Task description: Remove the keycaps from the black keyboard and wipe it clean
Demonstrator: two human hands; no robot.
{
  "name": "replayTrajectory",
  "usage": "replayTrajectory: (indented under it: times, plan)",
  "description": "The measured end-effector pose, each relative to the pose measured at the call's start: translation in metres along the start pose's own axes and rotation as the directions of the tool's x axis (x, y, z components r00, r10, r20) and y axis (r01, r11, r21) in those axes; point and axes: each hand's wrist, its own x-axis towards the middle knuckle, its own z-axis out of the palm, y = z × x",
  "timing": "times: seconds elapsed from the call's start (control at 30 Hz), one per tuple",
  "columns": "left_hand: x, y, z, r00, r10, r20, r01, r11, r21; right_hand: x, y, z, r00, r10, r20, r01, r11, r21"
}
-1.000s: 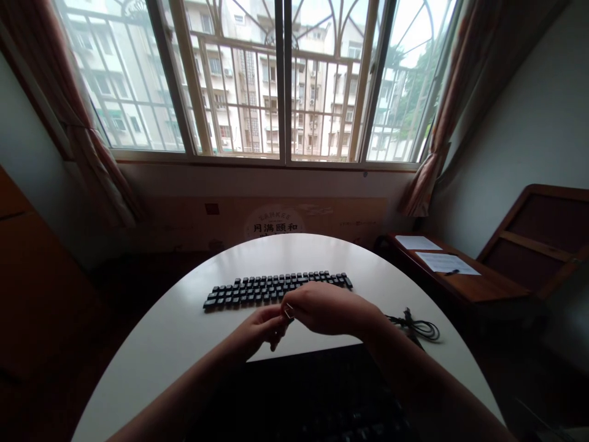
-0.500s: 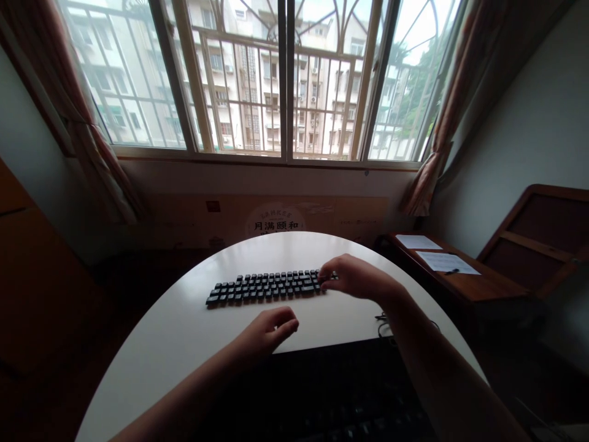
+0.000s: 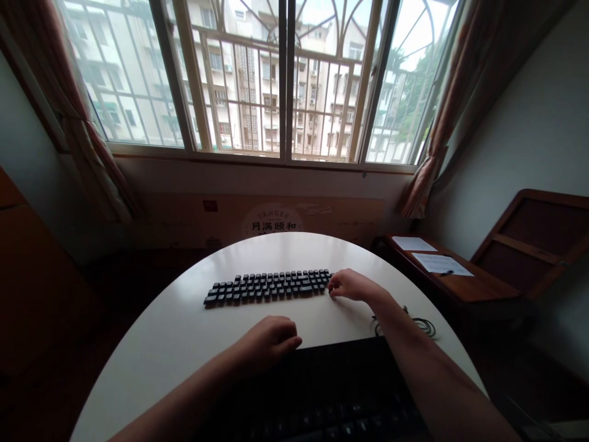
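Note:
Rows of loose black keycaps (image 3: 267,287) lie on the white table, set out like a keyboard's layout. My right hand (image 3: 352,285) is at the right end of these rows, its fingers pinched on a small dark keycap (image 3: 331,294) at the tabletop. Nearer to me, my left hand (image 3: 276,336) is curled closed at the far left edge of a black keyboard (image 3: 340,368); whatever its fingers may hold is hidden. The keyboard's far part looks smooth and dark, while some keys show dimly along its near part.
A coiled dark cable (image 3: 424,327) lies by my right forearm. The round white table (image 3: 161,344) curves away at both sides. To the right, a wooden bench (image 3: 464,287) bears paper sheets (image 3: 442,264) and a pen. A window (image 3: 285,86) with bars stands ahead.
My right hand has come down and slightly right, off the rows' right end to the tabletop beside it. My left hand has moved slightly towards me, onto the keyboard's edge.

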Motion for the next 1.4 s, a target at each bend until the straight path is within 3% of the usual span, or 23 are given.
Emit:
replayTrajectory:
  times: [0.5,1.13,1.27,1.4]
  plan:
    - [0.000,-0.001,0.000,1.000,0.015,0.010,-0.015,1.000,-0.001,0.002,0.001,0.007,0.992,0.035,-0.121,-0.039,0.999,-0.030]
    - [0.000,-0.002,0.001,0.999,0.025,0.020,-0.024,1.000,-0.010,0.007,-0.002,0.013,0.984,0.058,-0.168,-0.073,0.994,-0.083]
    - [0.000,0.001,0.000,0.999,0.014,0.031,-0.014,1.000,0.006,0.000,-0.007,-0.007,0.972,0.011,-0.236,-0.030,0.997,-0.074]
    - [0.002,-0.002,0.000,0.998,0.034,0.050,-0.035,0.999,0.017,-0.024,-0.023,-0.054,0.922,-0.020,-0.386,0.003,0.999,-0.046]
